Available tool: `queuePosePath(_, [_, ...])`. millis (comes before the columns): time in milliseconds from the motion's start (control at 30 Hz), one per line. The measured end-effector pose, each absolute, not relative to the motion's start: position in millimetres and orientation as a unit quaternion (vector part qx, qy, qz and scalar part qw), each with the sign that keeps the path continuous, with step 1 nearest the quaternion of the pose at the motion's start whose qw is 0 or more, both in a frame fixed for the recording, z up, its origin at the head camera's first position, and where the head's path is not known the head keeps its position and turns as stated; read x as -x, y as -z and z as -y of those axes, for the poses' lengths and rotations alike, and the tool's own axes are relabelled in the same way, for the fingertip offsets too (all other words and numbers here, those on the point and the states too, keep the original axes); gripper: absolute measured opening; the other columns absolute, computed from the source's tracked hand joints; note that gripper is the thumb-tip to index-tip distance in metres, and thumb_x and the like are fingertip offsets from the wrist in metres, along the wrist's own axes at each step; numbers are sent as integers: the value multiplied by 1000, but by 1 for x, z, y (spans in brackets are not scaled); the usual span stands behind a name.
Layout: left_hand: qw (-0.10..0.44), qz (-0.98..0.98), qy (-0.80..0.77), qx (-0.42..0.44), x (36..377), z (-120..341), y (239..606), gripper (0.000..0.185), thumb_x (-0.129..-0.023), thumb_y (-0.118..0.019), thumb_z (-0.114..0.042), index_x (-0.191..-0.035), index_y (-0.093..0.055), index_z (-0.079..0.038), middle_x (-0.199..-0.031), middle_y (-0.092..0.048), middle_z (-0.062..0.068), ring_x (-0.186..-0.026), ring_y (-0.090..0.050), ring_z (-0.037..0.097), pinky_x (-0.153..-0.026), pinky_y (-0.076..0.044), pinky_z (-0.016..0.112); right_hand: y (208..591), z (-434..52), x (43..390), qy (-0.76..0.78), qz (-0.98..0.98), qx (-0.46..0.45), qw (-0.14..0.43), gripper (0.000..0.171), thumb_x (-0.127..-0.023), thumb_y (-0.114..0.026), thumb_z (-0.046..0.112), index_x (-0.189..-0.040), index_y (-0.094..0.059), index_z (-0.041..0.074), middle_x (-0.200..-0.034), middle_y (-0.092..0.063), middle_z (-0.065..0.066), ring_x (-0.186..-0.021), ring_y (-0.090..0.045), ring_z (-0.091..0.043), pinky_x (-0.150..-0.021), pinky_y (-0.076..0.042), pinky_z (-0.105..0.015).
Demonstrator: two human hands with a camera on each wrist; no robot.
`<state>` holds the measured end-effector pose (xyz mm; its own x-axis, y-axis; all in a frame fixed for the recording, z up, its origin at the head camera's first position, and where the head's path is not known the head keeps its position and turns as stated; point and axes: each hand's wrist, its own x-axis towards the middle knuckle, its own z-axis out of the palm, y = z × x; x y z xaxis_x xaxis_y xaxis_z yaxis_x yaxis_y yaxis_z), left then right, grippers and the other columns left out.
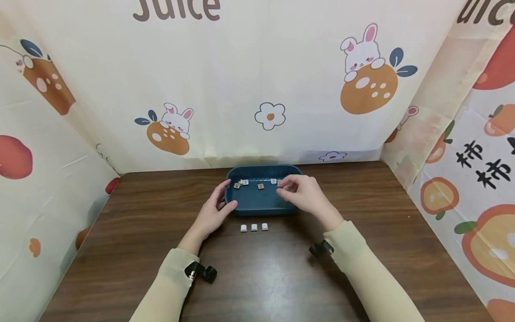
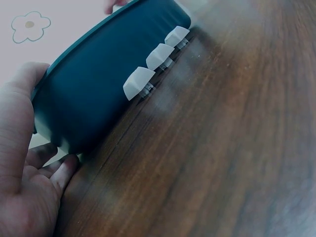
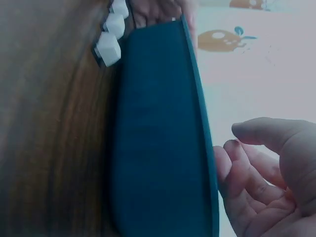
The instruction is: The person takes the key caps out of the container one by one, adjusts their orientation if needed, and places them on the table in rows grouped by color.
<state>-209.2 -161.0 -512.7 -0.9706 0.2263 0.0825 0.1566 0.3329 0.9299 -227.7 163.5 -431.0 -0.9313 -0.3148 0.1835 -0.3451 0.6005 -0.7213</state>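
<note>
A dark blue tray (image 1: 263, 212) stands on the table against the back curtain. My left hand (image 1: 211, 212) grips its left end; in the left wrist view the thumb (image 2: 30, 76) lies at the rim and the other fingers curl by the end wall. Over the tray's right side hovers my right hand (image 1: 301, 190), fingers loosely bent, with a gap between thumb and fingertips and nothing seen in it. By those fingertips lies a white keycap (image 1: 273, 181) in the tray. Another keycap (image 1: 260, 186) lies brown underside up mid-tray, and several sit at its left.
Just in front of the tray, three white keycaps (image 1: 254, 227) stand upright in a short row on the brown wooden table (image 1: 265, 277). Printed curtains (image 1: 241, 67) enclose the back and both sides. A black wrist camera (image 1: 201, 271) sits on each sleeve.
</note>
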Motion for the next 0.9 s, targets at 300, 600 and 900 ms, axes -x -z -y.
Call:
queuePosePath(300, [29, -816, -565, -114, 208, 163, 512, 72, -109, -71, -32, -171, -34, -29, -176, -34, 13, -159, -39, 37, -124, -39, 58, 438, -139, 269, -352, 918, -174, -48, 31, -102, -73, 14, -131, -73, 1, -124, -76, -13, -114, -70, -30, -103, -59, -48])
queuePosePath(600, [29, -817, -564, -116, 208, 158, 511, 73, -109, -72, -33, -171, -34, -28, -176, -35, 12, -159, -40, 37, -123, -41, 57, 455, -138, 288, -344, 923, -153, -76, 36, -103, -71, 5, -139, -70, 4, -137, -71, -17, -129, -66, -34, -111, -55, -52])
queuePosePath(900, [28, -814, -569, -115, 210, 159, 513, 72, -109, -71, -30, -171, -35, -28, -175, -36, 12, -158, -41, 36, -124, -40, 57, 469, -135, 291, -345, 920, -170, -71, 32, -102, -71, 0, -133, -72, 4, -132, -73, -15, -124, -69, -32, -110, -56, -50])
